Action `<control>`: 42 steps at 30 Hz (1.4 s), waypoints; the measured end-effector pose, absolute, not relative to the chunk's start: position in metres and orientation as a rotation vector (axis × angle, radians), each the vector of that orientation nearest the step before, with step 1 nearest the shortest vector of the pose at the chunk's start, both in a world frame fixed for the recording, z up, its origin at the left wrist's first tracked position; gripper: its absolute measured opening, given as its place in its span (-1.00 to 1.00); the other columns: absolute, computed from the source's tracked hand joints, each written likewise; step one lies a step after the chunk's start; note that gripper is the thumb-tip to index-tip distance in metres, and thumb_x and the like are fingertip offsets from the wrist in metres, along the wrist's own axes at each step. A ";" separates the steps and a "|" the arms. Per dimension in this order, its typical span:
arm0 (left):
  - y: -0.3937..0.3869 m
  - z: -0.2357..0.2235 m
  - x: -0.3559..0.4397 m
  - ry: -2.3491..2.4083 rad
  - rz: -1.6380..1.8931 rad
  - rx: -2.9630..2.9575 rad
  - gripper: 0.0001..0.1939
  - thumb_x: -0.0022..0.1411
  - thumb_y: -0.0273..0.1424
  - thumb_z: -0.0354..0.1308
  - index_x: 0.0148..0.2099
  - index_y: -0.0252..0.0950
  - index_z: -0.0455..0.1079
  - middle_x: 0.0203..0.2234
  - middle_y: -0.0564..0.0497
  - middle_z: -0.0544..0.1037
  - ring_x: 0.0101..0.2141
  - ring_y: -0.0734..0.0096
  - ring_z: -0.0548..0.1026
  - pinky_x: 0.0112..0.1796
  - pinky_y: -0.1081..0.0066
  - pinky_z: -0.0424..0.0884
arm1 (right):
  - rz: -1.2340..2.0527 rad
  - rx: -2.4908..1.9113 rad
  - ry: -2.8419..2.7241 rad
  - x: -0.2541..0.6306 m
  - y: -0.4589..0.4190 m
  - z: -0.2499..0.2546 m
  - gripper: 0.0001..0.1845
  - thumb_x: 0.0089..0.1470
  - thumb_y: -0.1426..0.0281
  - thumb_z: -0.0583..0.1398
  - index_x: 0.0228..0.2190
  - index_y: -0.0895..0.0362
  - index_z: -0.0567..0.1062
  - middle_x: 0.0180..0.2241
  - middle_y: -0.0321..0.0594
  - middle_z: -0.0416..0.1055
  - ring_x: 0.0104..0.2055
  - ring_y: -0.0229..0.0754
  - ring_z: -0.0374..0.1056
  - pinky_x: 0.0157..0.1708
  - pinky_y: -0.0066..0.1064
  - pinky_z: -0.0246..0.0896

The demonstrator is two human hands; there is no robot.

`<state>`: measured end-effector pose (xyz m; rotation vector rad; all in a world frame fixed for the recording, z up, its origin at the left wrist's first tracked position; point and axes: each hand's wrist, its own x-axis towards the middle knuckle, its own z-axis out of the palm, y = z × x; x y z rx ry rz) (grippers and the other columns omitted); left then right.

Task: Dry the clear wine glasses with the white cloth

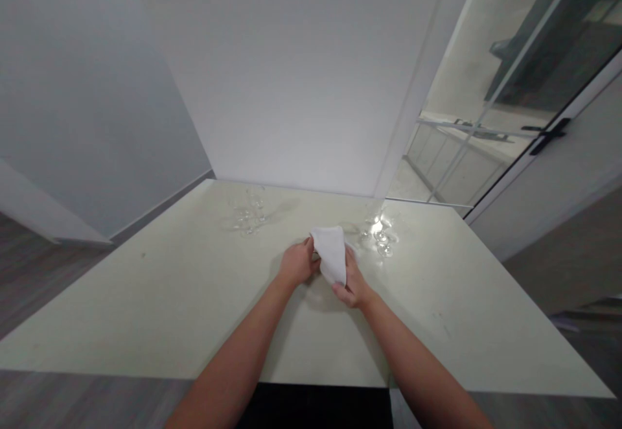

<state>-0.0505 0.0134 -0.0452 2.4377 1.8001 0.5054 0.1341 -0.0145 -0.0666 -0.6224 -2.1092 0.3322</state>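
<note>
A folded white cloth (pixel 330 251) is held over the middle of the table. My right hand (pixel 352 283) wraps round its right side and lower corner, with the thumb in front. At the cloth's left edge, my left hand (pixel 297 262) is closed, fingers curled and the thumb against the upper corner. What lies between those left fingers is mostly hidden; a small clear glint shows there. Whether the cloth covers an object I cannot tell. Beyond my right hand stand several clear stemmed glasses (pixel 383 238). Another group of clear glasses (pixel 250 212) is at the back left.
The pale table (pixel 184 312) meets a white wall panel (pixel 291 92) at its far edge. To the right is a glazed door with a black handle (pixel 549 136). A grey wall (pixel 92 92) rises on the left, above a wood-look floor (pixel 29 267).
</note>
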 end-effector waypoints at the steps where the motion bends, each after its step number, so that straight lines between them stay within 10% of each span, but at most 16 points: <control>1: 0.013 -0.044 -0.050 1.793 0.527 2.438 -0.51 0.19 -0.27 0.13 0.14 -0.28 0.22 -0.14 -0.15 0.56 -0.19 0.16 0.56 -0.23 0.34 0.38 | 0.315 -0.671 -2.072 0.134 -0.013 -0.069 -0.16 -0.01 0.21 0.10 0.28 0.14 0.03 0.34 -0.03 -0.10 0.36 0.24 -0.17 0.32 0.13 -0.29; 8: 0.010 -0.042 -0.050 1.679 0.556 2.517 -0.38 0.24 -0.14 0.13 0.27 -0.20 0.10 -0.08 -0.10 0.54 -0.15 0.22 0.55 -0.20 0.38 0.37 | 0.358 -0.858 -2.193 0.138 -0.005 -0.082 0.01 -0.19 0.50 0.14 0.30 0.13 -0.09 0.34 0.02 -0.16 0.37 0.23 -0.19 0.30 0.13 -0.18; 15: 0.013 -0.043 -0.055 1.828 0.518 2.450 -0.42 0.21 -0.22 0.14 0.24 -0.18 0.13 -0.04 -0.12 0.52 -0.19 0.14 0.56 -0.23 0.30 0.40 | 0.260 -0.849 -2.299 0.137 -0.007 -0.072 -0.15 -0.11 0.39 0.18 0.24 0.23 0.11 0.25 0.17 0.00 0.29 0.24 -0.06 0.20 0.09 0.01; 22: 0.006 -0.036 -0.047 1.756 0.363 2.584 -0.43 0.19 -0.47 0.06 0.25 -0.20 0.14 -0.06 -0.12 0.51 -0.19 0.20 0.56 -0.17 0.31 0.40 | 0.121 -0.830 -2.260 0.143 -0.014 -0.061 -0.62 0.00 0.12 0.05 -0.47 0.15 0.47 -0.17 -0.03 0.20 -0.07 0.11 0.11 -0.06 0.07 0.05; 30: 0.007 -0.040 -0.046 1.646 0.429 2.615 -0.46 0.14 -0.49 0.09 0.20 -0.28 0.20 -0.05 -0.16 0.51 -0.17 0.18 0.55 -0.16 0.30 0.41 | 0.112 -0.858 -2.056 0.139 -0.006 -0.072 -0.82 -0.01 0.46 0.08 -0.38 0.13 0.48 -0.19 -0.03 0.26 -0.07 0.06 0.19 -0.07 -0.05 0.18; 37: 0.005 -0.045 -0.042 1.423 0.498 2.797 -0.53 0.18 -0.35 0.14 0.14 -0.33 0.27 -0.10 -0.22 0.55 -0.15 0.09 0.54 -0.13 0.22 0.41 | 0.605 -0.925 -1.510 0.129 -0.002 -0.084 -0.16 -0.29 0.33 0.42 0.03 0.11 0.23 -0.06 0.00 0.40 -0.05 0.05 0.37 -0.01 -0.03 0.32; 42: 0.007 -0.046 -0.046 1.281 0.548 2.946 -0.53 0.19 -0.32 0.17 0.14 -0.30 0.28 -0.09 -0.21 0.55 -0.12 0.14 0.53 -0.15 0.26 0.40 | 0.900 -0.911 -1.339 0.127 0.000 -0.080 -0.38 -0.21 0.27 0.40 -0.08 0.11 0.40 -0.08 -0.05 0.50 -0.10 -0.03 0.45 -0.01 -0.09 0.36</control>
